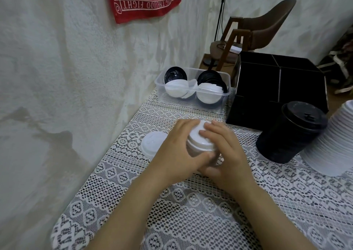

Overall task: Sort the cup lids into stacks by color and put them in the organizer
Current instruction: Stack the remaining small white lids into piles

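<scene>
Person: two hands and two forearms in view, all bare.

The left hand (175,154) and right hand (227,154) are uncovered from fingertips to wrist. The left forearm (122,217) and right forearm (267,217) are uncovered along the full length shown, down to the lower frame edge. The fingers (212,133) are slender with rounded tips. The nails visible on the right hand are short and plain. Knuckle creases show on the backs of both hands.

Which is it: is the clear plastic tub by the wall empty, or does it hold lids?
It holds lids: the clear plastic tub has black lids and white lids mixed inside.
</scene>
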The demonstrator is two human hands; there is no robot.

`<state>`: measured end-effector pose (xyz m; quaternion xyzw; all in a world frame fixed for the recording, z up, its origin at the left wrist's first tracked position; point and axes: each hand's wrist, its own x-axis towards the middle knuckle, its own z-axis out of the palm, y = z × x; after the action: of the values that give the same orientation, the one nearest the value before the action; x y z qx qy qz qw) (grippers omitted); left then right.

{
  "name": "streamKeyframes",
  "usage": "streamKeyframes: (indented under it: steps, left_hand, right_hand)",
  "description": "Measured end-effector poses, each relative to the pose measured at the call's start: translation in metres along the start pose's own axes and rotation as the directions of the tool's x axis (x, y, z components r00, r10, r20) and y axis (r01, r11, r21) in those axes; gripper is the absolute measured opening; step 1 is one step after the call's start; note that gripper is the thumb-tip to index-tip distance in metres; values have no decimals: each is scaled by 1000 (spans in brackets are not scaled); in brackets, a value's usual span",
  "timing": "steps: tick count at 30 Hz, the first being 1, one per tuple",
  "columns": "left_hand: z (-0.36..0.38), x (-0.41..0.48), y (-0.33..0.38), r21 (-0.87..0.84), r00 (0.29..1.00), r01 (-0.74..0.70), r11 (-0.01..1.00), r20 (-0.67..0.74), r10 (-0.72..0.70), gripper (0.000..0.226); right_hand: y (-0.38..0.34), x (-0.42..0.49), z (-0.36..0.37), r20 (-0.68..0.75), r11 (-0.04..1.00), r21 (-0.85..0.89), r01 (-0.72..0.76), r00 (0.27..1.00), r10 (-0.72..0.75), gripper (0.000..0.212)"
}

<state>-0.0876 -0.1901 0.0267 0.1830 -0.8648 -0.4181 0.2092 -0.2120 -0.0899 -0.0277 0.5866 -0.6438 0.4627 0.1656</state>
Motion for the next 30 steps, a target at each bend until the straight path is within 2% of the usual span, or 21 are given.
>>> streamKeyframes:
  steps: [3,6,8,11,13,15,17,19,22,26,30]
  left_hand:
    - [-18,-9,-14,-128,992,123,984,10,-123,84]
    - [-40,-14,-38,59,976,213,975,-52,-210,81]
    - [-50,-14,-54,173,968,250,953,-20,-251,82]
    - [-56,-13,-66,198,961,259,945,41,-272,81]
    - [-54,-10,-68,231,965,256,939,-3,-262,78]
    - [-48,-8,-67,281,957,288,915,-70,-280,88]
    - [-44,-8,-67,348,956,292,891,-77,-283,96]
    - [-45,-10,-70,317,965,256,913,-24,-262,92]
    - [-49,-13,-70,211,954,283,936,41,-298,85]
    - [-47,-13,-69,206,966,257,944,-29,-257,92]
    - [-48,-15,-73,204,964,260,944,-1,-266,87]
  right_hand:
    - [-3,0,-1,8,999,1,-37,999,37,56]
    - [-4,-1,-2,14,998,7,-62,998,61,58]
    - [-5,-1,-2,15,997,14,-71,997,71,59]
    - [-5,-1,-1,11,997,27,-69,998,69,58]
    - [-6,-1,-1,14,997,32,-69,998,68,58]
    - [-6,-1,-1,19,997,34,-74,997,73,58]
    - [-6,-1,-1,20,996,37,-77,997,76,59]
    - [-5,-1,0,20,996,40,-77,997,77,59]
    - [-5,-2,-1,28,996,33,-78,997,77,59]
    - [-6,-3,-5,67,996,42,-82,995,79,53]
    - [-7,-4,-8,116,991,87,-105,989,95,45]
